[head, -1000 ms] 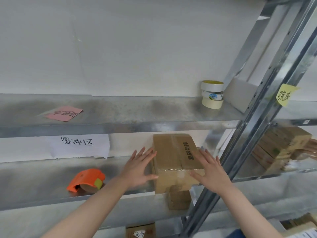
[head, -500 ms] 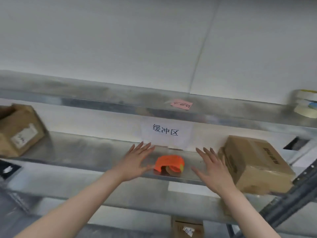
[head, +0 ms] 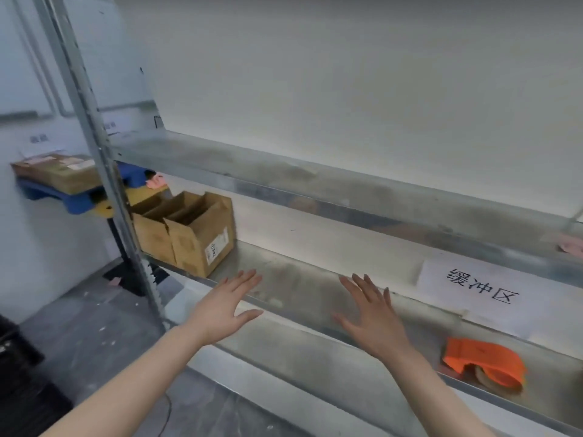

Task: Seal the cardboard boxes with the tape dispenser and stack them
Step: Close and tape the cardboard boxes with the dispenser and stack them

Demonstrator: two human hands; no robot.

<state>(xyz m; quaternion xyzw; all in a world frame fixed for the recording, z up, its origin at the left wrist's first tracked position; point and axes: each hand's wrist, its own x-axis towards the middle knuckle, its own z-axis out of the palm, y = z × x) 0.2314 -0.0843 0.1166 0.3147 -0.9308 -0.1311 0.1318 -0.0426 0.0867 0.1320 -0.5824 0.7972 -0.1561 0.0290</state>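
Our left hand (head: pixel 227 307) and right hand (head: pixel 375 316) hover over the shelf (head: pixel 299 294), both empty, fingers spread. An unsealed cardboard box (head: pixel 189 234) sits at the shelf's left end; the orange tape dispenser (head: pixel 482 364) lies to our right. We should grasp the box by both sides, flaps folded in. Its contents are hidden, its label blurred.
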